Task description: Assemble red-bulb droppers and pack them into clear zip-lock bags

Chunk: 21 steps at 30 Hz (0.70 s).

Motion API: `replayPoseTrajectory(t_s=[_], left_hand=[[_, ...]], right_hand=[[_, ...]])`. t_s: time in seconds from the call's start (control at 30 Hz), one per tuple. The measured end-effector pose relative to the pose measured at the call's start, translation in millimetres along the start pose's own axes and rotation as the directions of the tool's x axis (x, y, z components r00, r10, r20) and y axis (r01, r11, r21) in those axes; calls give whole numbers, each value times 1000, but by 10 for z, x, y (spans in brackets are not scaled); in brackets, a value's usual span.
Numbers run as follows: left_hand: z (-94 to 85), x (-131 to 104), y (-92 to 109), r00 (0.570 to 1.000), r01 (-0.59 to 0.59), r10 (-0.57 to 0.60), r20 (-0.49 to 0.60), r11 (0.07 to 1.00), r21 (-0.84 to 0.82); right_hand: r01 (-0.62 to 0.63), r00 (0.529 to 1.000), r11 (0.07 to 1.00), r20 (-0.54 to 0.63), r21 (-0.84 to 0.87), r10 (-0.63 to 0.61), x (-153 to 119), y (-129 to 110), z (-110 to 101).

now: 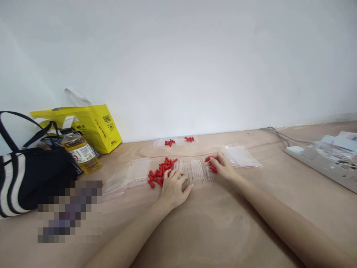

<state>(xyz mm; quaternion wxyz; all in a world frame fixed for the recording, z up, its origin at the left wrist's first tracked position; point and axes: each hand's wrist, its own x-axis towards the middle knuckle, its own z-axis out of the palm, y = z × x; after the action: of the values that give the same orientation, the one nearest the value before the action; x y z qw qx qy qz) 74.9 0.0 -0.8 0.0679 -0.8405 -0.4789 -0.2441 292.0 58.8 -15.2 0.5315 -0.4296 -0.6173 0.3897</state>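
Note:
My left hand (175,188) rests at the right edge of a heap of red rubber bulbs (160,172), fingers curled slightly and spread, thumb apart. Its fingertips touch the bulbs and hide some of them. Beside it lie rows of thin clear tubes (196,170), side by side on the table. My right hand (221,165) is at the right end of these tubes, with its fingers closed round red rubber bulbs (212,169); one pokes out at the fingertips and another shows below them. Whether a tube is in that grip is too small to tell.
Clear zip bags lie left (138,171) and right (241,155); another bag (178,141) near the wall carries two small groups of red bulbs. A yellow bag (97,126), an oil bottle (83,152) and a black bag (41,178) stand left. A power strip (315,163) lies right.

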Motion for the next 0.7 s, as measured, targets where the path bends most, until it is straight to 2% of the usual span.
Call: replayPoseTrajectory(t_s=[0.07, 0.13, 0.4, 0.57, 0.7], left_hand=[[32, 58, 51, 1000, 2, -2, -1, 1000, 12], [73, 111, 87, 1000, 0, -1, 10, 1000, 28], [169, 265, 150, 990, 137, -138, 24, 990, 33], [199, 368, 214, 968, 248, -251, 22, 964, 92], [240, 504, 224, 933, 340, -355, 63, 925, 171]], right_hand=[[9, 1000, 995, 13, 102, -10, -82, -2, 134], [27, 999, 992, 35, 126, -32, -147, 7, 219], [210, 978, 957, 62, -200, -201, -214, 100, 256], [242, 970, 929, 94, -281, -224, -227, 74, 277], [281, 959, 908, 126, -311, -254, -238, 34, 279]])
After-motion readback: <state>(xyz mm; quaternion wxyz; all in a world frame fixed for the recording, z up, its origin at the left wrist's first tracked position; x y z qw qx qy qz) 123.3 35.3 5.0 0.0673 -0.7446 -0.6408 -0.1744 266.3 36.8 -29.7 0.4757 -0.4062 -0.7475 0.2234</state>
